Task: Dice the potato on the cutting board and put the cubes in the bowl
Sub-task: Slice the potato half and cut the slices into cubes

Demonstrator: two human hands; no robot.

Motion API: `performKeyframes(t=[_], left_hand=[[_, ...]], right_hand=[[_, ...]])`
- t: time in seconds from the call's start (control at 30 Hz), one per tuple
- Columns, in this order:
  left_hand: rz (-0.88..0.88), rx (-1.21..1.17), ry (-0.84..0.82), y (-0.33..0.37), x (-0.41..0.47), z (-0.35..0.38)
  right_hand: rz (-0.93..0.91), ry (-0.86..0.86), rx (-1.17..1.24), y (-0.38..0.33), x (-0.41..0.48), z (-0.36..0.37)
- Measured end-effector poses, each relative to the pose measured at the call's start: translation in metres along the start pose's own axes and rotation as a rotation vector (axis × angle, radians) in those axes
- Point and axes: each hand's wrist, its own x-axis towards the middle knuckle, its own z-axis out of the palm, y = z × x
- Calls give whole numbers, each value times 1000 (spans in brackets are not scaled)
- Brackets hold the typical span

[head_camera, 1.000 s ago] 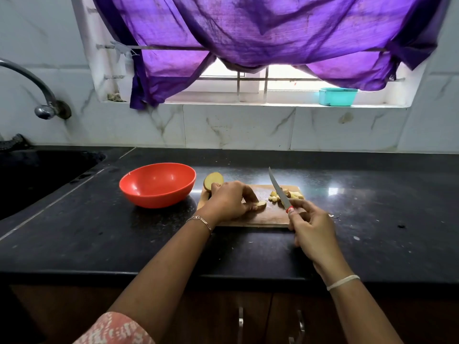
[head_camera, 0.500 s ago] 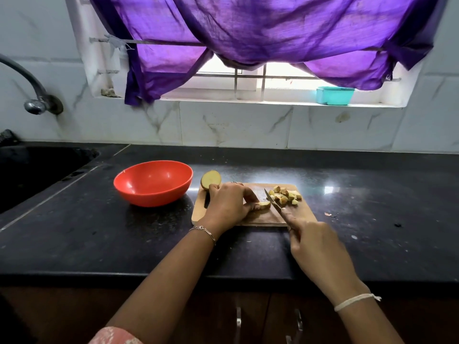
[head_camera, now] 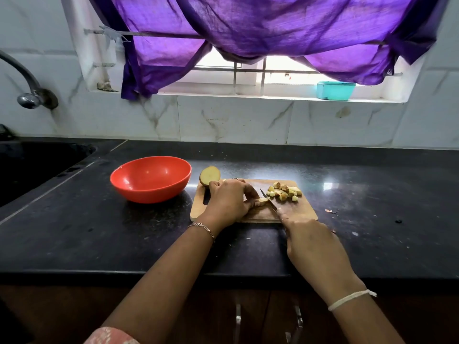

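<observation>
Black countertop (head_camera: 74, 232), purple curtain (head_camera: 248, 26) behind. Your left hand (head_camera: 229, 202) curls down on potato strip (head_camera: 262, 200) on cutting board (head_camera: 298, 213). Your right hand (head_camera: 313, 247) clamps knife (head_camera: 273, 206), blade against strip. Cubes (head_camera: 284, 192) heaped just beyond, potato half (head_camera: 210, 175) at board's far-left corner, red bowl (head_camera: 151, 178) left.

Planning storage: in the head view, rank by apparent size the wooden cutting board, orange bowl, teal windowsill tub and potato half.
1. Rectangular wooden cutting board.
2. Round orange plastic bowl.
3. Teal plastic tub, farther away, so really bigger than it looks.
4. Cut potato half.
</observation>
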Motion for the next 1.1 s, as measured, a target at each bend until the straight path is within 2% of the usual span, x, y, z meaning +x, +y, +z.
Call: performKeyframes(t=[0.13, 0.4, 0.87, 1.1], left_hand=[[-1, -5, 6, -2, -1, 1], [-6, 28, 76, -2, -4, 4], [-15, 4, 57, -1, -4, 2], [-12, -14, 60, -1, -5, 3]], right_hand=[[-12, -12, -17, 0, 1, 1], [44, 74, 165, 4, -5, 4], [-56, -58, -88, -14, -2, 0], [-46, -55, -43, -19, 2, -2]])
